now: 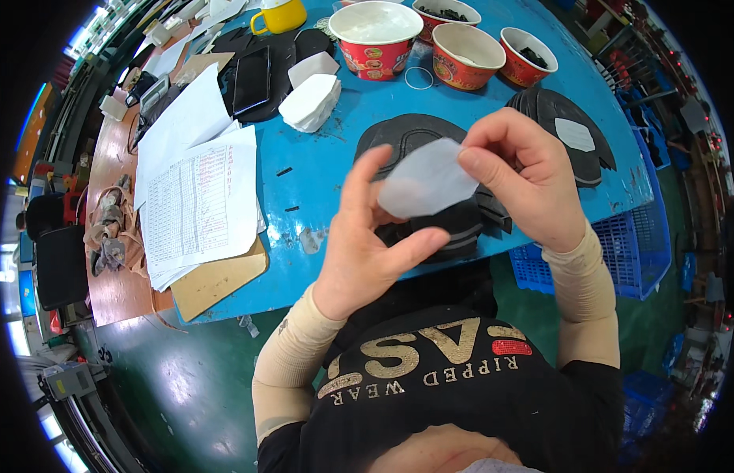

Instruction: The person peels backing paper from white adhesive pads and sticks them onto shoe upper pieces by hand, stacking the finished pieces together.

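My right hand (532, 177) pinches the edge of a thin, translucent white rounded piece (430, 181) between thumb and fingertips. My left hand (359, 252) is at the piece's other side, thumb and index finger spread apart; its other fingers are partly hidden behind the piece. Below the hands on the blue table lie dark, flat, curved pieces (410, 130) with stitched-looking lines, partly covered by my hands. To the right, a stack of similar black pieces (540, 102) carries a small white patch (575, 134) on top.
Paper bowls (375, 63) stand at the back, some holding small black bits. A white block (310, 104), a black phone (252, 80) and a yellow mug (280, 16) are at the back left. Printed sheets (201, 201) lie left. A blue crate (631, 244) stands beyond the right edge.
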Tool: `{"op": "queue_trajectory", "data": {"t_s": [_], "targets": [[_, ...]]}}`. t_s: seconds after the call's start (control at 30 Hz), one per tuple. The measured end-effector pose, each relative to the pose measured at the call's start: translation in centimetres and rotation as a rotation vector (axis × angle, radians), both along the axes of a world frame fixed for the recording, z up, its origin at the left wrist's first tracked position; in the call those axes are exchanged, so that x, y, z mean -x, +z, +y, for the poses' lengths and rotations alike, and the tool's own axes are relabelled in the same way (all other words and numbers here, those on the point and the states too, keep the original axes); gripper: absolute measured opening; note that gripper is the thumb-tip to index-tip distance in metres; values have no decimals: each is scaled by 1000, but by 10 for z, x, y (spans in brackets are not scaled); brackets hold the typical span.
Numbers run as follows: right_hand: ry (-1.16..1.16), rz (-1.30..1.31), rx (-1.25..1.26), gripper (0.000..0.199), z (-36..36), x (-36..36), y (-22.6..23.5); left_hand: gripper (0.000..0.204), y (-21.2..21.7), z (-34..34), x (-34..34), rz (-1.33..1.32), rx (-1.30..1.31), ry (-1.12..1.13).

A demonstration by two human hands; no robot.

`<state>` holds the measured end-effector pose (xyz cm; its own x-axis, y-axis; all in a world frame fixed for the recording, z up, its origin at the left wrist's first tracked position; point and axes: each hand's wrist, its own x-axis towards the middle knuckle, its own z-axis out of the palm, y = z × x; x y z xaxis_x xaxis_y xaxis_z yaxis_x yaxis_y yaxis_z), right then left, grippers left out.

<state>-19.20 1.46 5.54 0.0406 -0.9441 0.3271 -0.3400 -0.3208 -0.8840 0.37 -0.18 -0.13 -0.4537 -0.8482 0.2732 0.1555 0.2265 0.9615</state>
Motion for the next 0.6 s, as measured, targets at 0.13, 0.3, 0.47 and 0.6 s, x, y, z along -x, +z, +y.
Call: {"op": "queue_trajectory", "data": {"t_s": [0.13, 0.3, 0.47, 0.6], "targets": [[-154, -130, 22, 10, -1, -7, -7, 40, 15, -15, 5, 61, -148, 103], [-358, 99, 48, 10, 6, 3, -13, 34, 30, -43, 14, -354, 402, 114], [-441, 348, -38, 11, 9, 6, -55, 41, -14, -40, 26, -563, 641, 176], [-443, 409, -60, 12, 8, 7, -64, 43, -23, -39, 30, -609, 778, 246]]}}
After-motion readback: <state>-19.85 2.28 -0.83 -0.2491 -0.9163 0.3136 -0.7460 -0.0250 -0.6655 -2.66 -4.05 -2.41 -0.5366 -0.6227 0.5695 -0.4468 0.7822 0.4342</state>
